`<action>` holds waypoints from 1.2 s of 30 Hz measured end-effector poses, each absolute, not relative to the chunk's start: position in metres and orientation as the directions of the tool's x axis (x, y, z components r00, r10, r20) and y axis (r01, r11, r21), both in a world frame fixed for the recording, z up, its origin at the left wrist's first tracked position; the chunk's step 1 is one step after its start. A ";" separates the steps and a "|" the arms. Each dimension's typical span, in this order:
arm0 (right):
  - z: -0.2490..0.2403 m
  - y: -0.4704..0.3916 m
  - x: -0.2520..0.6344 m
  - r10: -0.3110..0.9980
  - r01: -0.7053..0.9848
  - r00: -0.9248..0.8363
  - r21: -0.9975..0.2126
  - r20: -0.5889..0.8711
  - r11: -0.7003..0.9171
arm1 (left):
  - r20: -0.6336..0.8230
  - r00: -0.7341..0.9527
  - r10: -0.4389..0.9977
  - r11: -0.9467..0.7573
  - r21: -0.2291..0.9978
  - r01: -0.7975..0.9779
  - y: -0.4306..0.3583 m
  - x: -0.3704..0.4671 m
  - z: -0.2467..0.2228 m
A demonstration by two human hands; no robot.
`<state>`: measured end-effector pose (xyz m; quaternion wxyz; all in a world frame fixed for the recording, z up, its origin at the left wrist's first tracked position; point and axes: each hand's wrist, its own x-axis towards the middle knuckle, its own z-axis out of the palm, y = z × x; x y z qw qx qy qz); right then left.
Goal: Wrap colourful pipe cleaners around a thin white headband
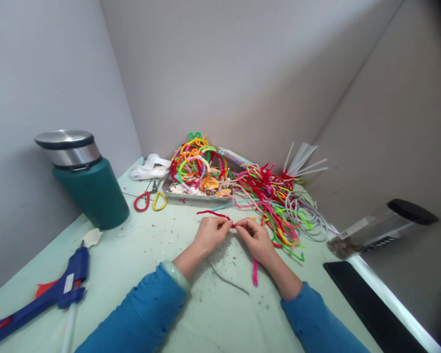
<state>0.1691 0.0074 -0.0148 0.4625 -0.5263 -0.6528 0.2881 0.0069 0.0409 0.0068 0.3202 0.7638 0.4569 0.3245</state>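
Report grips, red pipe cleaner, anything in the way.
Left grip and right grip pinching red pipe cleaner. One end jutting leftward. Gray strand closer in, not blocking.

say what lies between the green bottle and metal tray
Mainly scissors lie between the bottle and tray, with something white farther back; the head view shows this.

A craft workspace, judging by glue gun [72, 282], scissors [155, 191] and the colourful pipe cleaners [266, 189].

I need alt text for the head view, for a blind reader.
A left hand and right hand pinch a red pipe cleaner above a pale green table. Beyond lie a heaped tray and tangled pipe cleaners; at left, a green bottle and blue glue gun.
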 end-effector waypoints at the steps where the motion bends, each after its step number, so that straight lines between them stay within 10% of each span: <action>1: -0.015 0.008 0.169 0.956 0.418 -0.005 -0.868 0.294 0.269 | 0.252 0.352 0.901 -0.411 0.756 0.510 0.040 0.007 0.007; 18: -0.014 0.010 0.169 0.958 0.376 0.054 -0.894 0.283 0.243 | 0.567 0.527 0.633 -0.773 0.440 0.456 0.038 0.005 0.000; 36: -0.016 0.007 0.170 0.943 0.384 0.043 -0.877 0.330 0.289 | 0.466 0.485 0.740 -0.671 0.559 0.488 0.039 0.006 0.001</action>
